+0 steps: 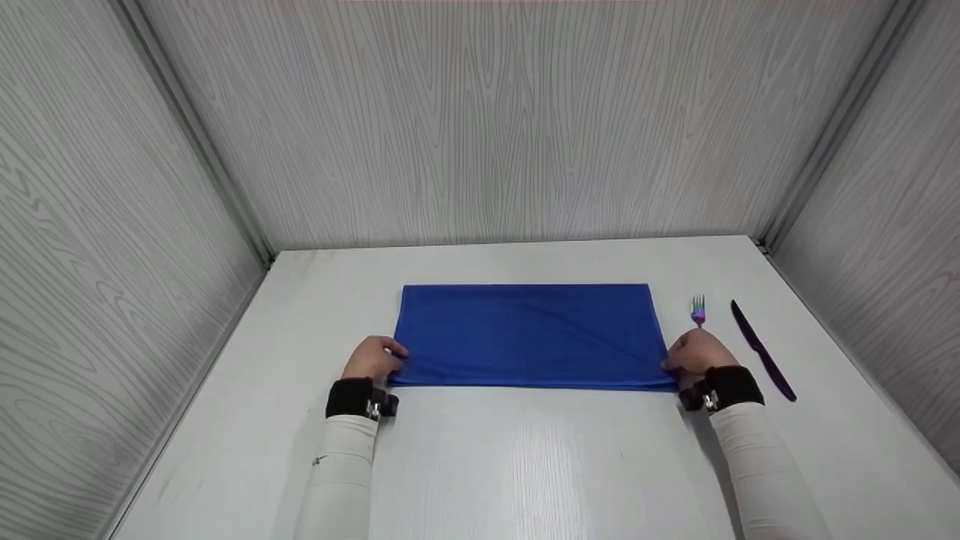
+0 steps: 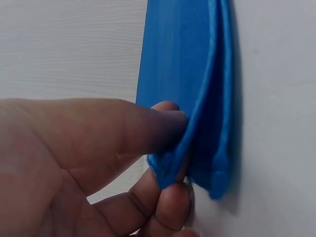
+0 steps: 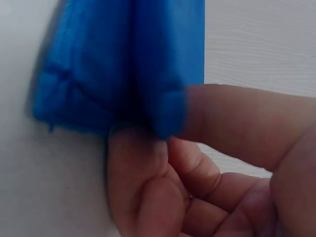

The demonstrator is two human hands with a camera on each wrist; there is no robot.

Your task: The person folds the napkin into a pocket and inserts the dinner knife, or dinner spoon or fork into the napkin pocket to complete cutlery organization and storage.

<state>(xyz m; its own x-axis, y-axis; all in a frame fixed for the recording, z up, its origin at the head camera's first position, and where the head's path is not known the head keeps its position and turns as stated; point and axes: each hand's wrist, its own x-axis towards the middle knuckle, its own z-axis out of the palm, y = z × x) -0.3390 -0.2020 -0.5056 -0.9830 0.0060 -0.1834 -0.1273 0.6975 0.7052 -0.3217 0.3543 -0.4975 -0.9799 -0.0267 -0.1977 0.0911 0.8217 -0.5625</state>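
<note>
A blue cloth (image 1: 525, 334), folded into a long rectangle, lies on the white table. At its near left corner my left hand (image 1: 373, 360) pinches the top layer; the left wrist view shows the thumb over the cloth's edge (image 2: 202, 98) and fingers beneath, with a lower layer apart on the right. My right hand (image 1: 697, 354) pinches the near right corner. In the right wrist view the thumb and fingers hold the upper layer's corner (image 3: 170, 111), while another layer hangs beside it.
Beyond my right hand lies a fork (image 1: 698, 309) with an iridescent head, its handle partly hidden by the hand. A dark purple knife (image 1: 761, 349) lies to the right of it. Grey wood-grain panels (image 1: 487, 120) enclose the table (image 1: 510, 465) at the back and sides.
</note>
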